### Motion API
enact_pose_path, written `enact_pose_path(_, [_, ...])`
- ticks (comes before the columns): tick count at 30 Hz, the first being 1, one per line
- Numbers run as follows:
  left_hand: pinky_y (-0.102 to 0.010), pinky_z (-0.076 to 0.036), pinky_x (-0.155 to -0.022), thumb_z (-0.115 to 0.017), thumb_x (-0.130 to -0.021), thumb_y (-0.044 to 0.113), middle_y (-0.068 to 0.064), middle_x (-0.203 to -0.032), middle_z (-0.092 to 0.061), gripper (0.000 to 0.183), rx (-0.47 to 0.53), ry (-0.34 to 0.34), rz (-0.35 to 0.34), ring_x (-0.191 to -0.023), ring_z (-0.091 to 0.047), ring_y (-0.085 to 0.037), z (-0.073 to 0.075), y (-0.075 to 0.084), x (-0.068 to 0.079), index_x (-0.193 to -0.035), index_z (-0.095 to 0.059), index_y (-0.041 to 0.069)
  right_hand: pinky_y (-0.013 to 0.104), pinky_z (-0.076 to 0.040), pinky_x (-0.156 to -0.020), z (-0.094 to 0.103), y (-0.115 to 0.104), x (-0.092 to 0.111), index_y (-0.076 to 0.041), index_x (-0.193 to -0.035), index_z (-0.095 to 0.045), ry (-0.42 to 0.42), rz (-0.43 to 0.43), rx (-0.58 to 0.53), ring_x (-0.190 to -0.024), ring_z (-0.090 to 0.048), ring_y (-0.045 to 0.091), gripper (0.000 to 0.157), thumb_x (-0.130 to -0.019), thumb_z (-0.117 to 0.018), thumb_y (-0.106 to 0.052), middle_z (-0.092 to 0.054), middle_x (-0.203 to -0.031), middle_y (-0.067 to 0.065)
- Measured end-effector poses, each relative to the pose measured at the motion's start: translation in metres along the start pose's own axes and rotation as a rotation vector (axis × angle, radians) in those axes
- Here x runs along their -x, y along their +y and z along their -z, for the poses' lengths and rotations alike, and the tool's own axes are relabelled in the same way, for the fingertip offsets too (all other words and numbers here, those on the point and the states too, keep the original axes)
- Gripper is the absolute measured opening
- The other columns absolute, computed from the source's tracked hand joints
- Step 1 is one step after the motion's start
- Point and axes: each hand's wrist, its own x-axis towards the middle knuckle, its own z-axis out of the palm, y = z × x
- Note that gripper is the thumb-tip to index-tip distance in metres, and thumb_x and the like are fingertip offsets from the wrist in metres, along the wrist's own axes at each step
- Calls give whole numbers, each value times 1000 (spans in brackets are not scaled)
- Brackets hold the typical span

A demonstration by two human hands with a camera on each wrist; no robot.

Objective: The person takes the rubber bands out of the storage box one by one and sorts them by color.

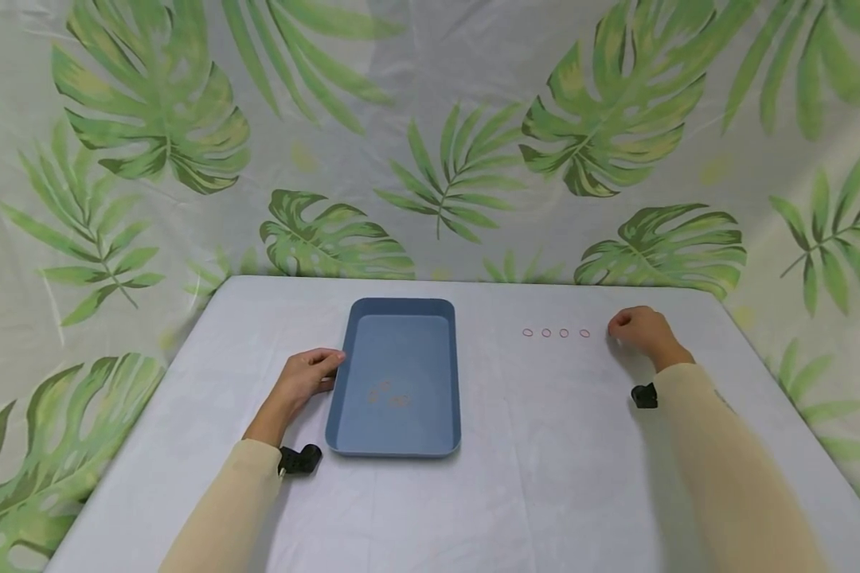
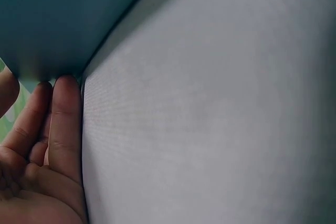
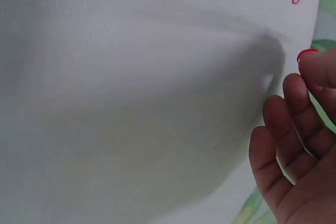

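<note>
A blue rectangular tray [image 1: 401, 350] lies on the white table. At its left side my left hand [image 1: 308, 378] holds the edge. The thumb is at the rim and the fingers [image 2: 65, 124] lie against the outer wall in the left wrist view. Several small tan loops [image 1: 399, 400], seemingly rubber bands, lie inside the tray. Toward the back right, my right hand [image 1: 645, 330] pinches a red rubber band [image 3: 307, 52] between thumb and finger, close to the tabletop. Left of it, several red rubber bands [image 1: 564, 333] lie in a row, spaced apart.
White cloth covers the table [image 1: 545, 477]. Behind it hangs a leaf-patterned curtain [image 1: 459, 159], which also runs down both sides. A black wrist camera [image 1: 301, 459] sits on the left wrist, with another camera [image 1: 644, 395] on the right.
</note>
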Motion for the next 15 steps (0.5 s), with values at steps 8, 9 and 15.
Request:
enact_pose_path(8, [-21,-57,-82,-61,-99,29,-17,-129,-63,44,4,-5,-15,-96,-62,-5,-1,1,2,-130,-61,-1,27,-40,-65,-5,-4,3,0,-97,-70,25,-9,-2,-84,-55,29,22,-92,-58,-17,-67,-91,15])
enact_pose_path(9, [-21,-57,-82,-61,-99,29,-18,-129,-63,44,5,-6,-15,-95,-62,-5,0,1,2,-130,-61,-2,27,-40,-65,-5,-4,3,0,-97,-71,26,-11,-4,-85,-55,29,22,-93,-58,-17,-67,-92,16])
enact_pose_path(15, [-23,-58,-84,-61,-100,29,-17,-128,-63,44,6,-12,-13,-95,-62,-6,0,0,1,-132,-60,-2,33,-43,-71,-10,-3,3,-1,-99,-71,42,1,-4,-91,-56,32,23,-94,-58,-19,-68,-99,18])
